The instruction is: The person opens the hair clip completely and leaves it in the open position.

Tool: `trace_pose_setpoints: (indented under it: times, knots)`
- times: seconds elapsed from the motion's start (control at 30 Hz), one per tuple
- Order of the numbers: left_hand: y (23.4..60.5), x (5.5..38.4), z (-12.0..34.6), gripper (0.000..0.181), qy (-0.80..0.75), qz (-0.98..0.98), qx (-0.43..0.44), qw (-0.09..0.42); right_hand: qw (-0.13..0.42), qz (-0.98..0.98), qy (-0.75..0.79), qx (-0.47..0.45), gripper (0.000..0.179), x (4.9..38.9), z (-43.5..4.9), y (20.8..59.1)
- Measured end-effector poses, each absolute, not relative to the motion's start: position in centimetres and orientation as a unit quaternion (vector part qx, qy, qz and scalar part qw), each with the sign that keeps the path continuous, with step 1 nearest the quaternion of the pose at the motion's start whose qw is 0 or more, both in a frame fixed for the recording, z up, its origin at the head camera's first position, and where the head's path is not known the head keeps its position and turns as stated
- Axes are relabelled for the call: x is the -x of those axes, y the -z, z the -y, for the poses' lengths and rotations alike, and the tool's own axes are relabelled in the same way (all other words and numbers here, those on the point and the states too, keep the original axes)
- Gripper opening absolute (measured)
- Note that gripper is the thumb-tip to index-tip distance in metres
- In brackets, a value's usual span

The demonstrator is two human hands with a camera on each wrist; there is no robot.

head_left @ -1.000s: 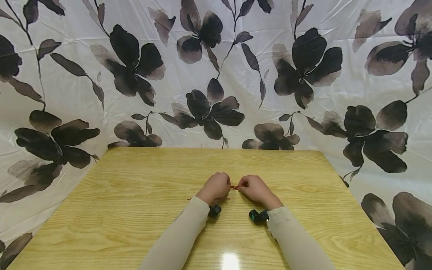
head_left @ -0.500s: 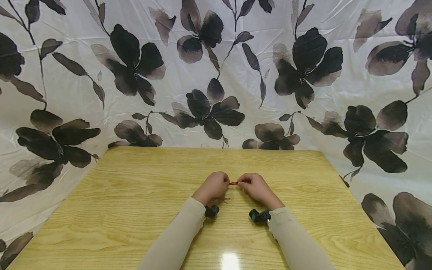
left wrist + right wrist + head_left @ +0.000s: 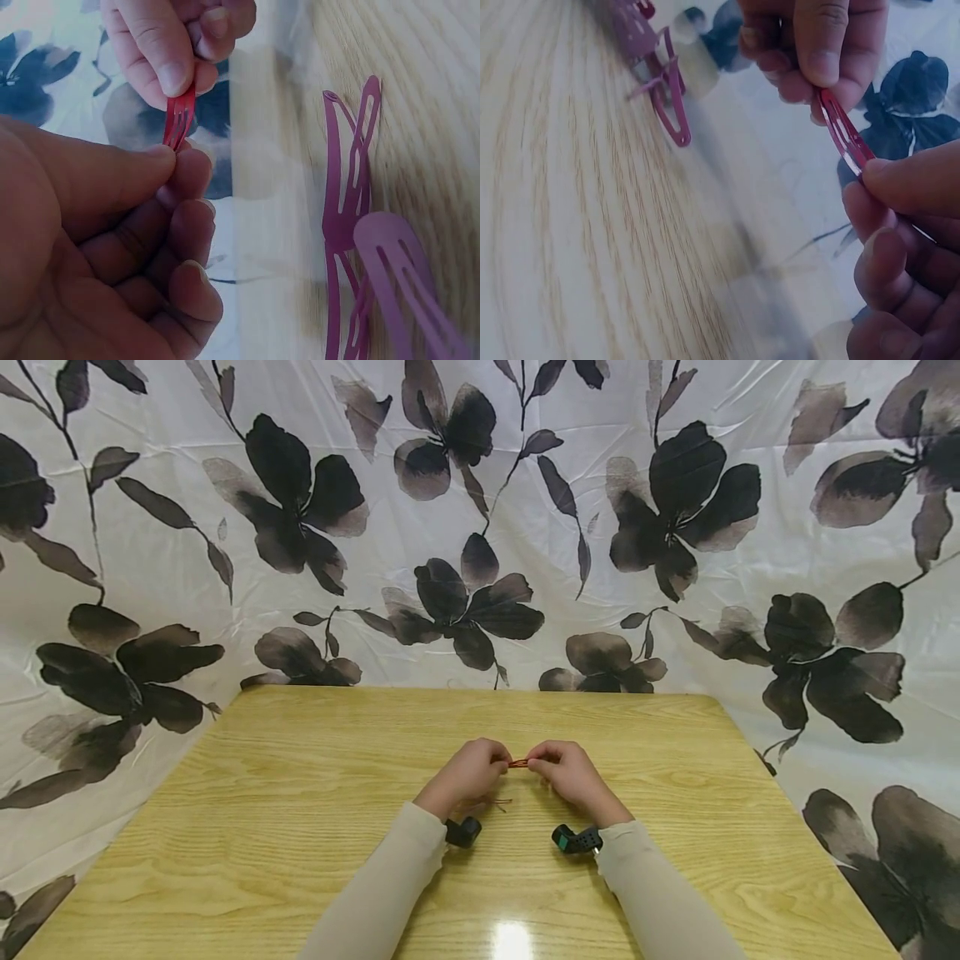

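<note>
A red snap hair clip stretches between both hands above the table. My left hand pinches one end of it between thumb and forefinger, its other fingers curled below, as the left wrist view shows. At the opposite end, the thumb and fingers of my right hand pinch the same red clip. Beneath the hands, several mauve-looking snap hair clips lie on the wood, some overlapping. In the head view, most of that pile is hidden by my left hand, with only thin ends showing.
The light wooden table reaches back to a white fabric backdrop printed with dark flowers. Each wrist wears a black camera, the left wrist camera and the right wrist camera.
Both hands have shifted slightly toward the far side of the table with the red hair clip between them. The left wrist and forearm have swung left.
</note>
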State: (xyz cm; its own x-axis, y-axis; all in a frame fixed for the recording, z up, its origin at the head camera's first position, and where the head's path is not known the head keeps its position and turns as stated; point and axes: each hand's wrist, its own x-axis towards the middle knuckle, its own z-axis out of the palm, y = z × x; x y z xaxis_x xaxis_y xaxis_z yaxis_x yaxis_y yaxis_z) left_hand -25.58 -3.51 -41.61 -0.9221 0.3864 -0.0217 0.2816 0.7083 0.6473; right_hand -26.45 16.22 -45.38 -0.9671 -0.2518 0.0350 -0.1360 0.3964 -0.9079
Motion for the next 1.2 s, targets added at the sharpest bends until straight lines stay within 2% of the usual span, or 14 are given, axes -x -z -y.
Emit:
trace_pose_setpoints:
  times: [0.43, 1.2]
  knots:
    - [41.7, 25.0, 4.9, 0.018, -0.377, -0.901, -0.199, 0.079, 0.026, -0.843, 0.523, 0.125, 0.008, 26.0, -15.3, 44.7]
    - [42.9, 24.6, 7.1, 0.022, -0.477, -0.852, -0.188, 0.11, 0.038, -0.836, 0.521, 0.17, 0.011, 25.4, -14.6, 44.3]
